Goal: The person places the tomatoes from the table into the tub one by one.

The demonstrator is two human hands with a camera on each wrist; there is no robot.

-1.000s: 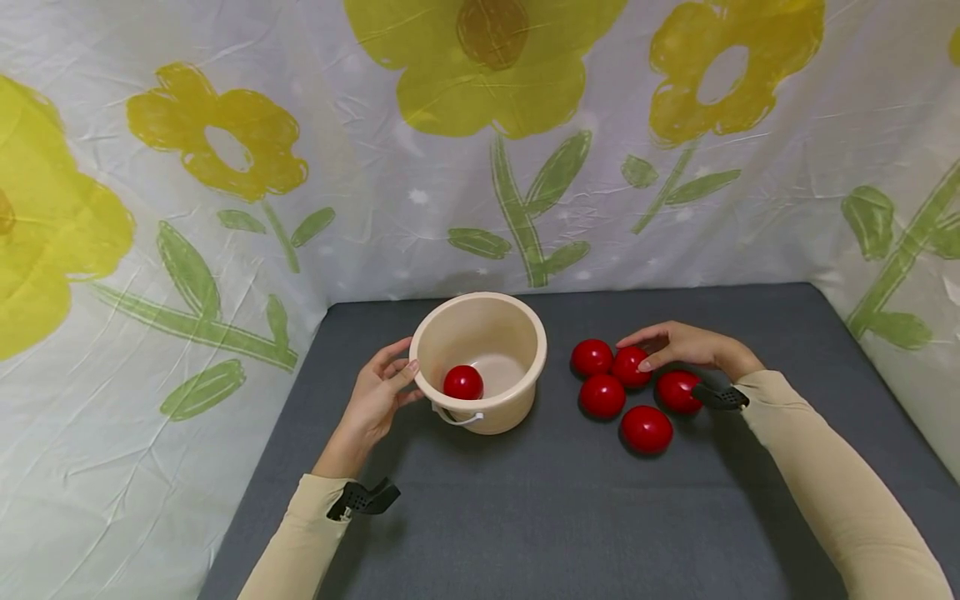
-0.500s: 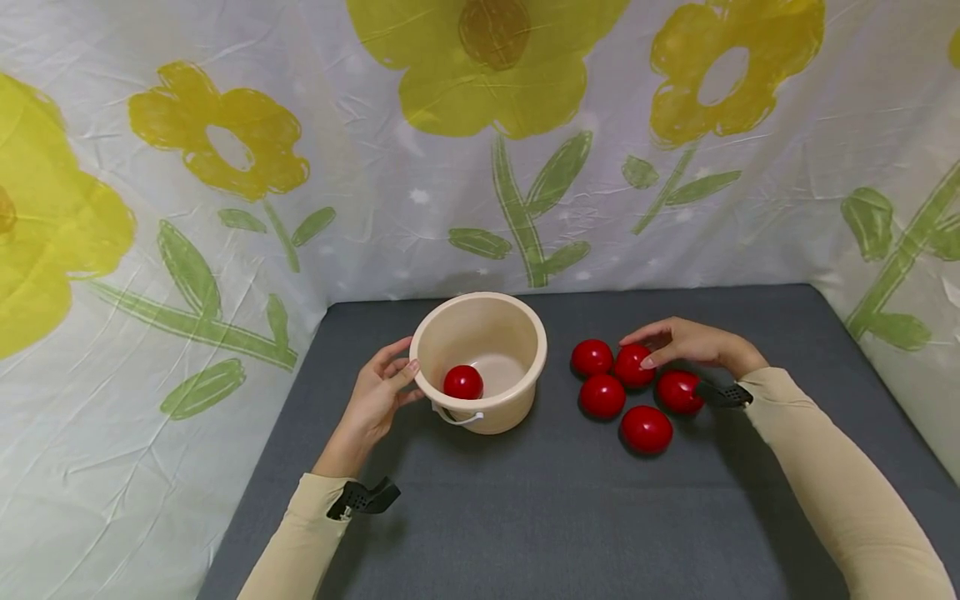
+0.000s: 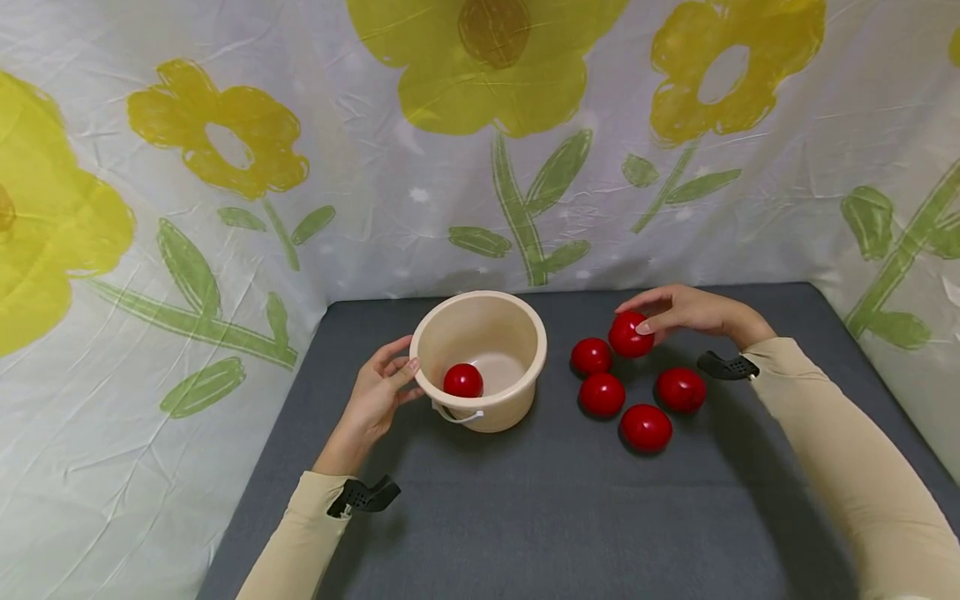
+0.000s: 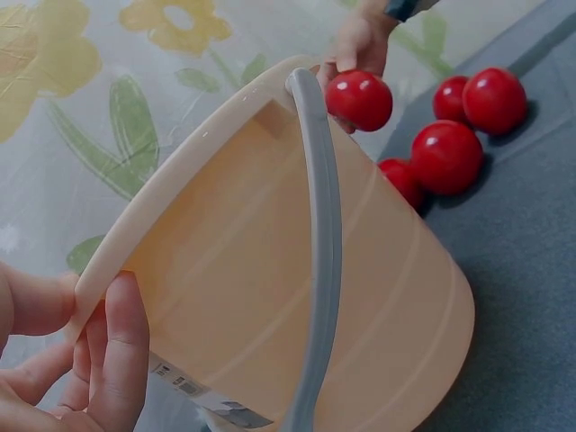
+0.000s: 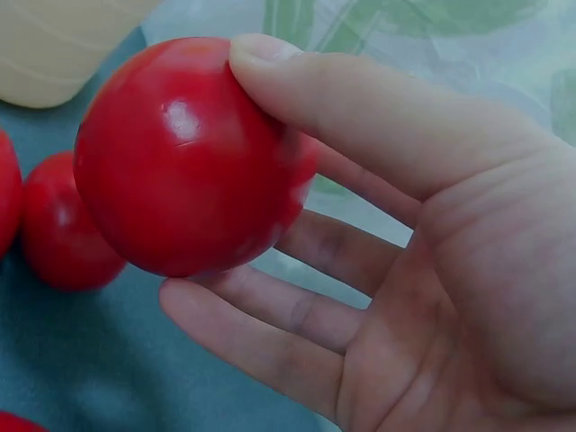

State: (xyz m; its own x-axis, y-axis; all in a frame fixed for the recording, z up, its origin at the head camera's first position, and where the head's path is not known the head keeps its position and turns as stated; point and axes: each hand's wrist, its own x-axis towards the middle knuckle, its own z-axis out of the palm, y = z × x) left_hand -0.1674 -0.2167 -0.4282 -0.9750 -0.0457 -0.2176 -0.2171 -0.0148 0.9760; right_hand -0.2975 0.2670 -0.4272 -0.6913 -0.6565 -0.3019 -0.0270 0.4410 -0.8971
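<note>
A cream plastic bucket (image 3: 517, 387) stands on the grey mat with one red ball (image 3: 462, 382) inside. My left hand (image 3: 381, 390) grips the bucket's left rim, thumb over the edge (image 4: 121, 333). My right hand (image 3: 678, 312) holds a red ball (image 3: 628, 335) lifted off the mat, pinched between thumb and fingers (image 5: 189, 157). Several more red balls (image 3: 602, 394) lie on the mat right of the bucket, below that hand. The bucket's grey handle (image 4: 319, 261) hangs down its near side.
The grey mat (image 3: 555, 508) is bordered at the back and both sides by a white sheet (image 3: 225, 208) printed with yellow flowers. Bare mat lies in front of the bucket and balls.
My right hand has closed on one ball from the cluster and raised it up and back off the mat. The left hand and the bucket have stayed still.
</note>
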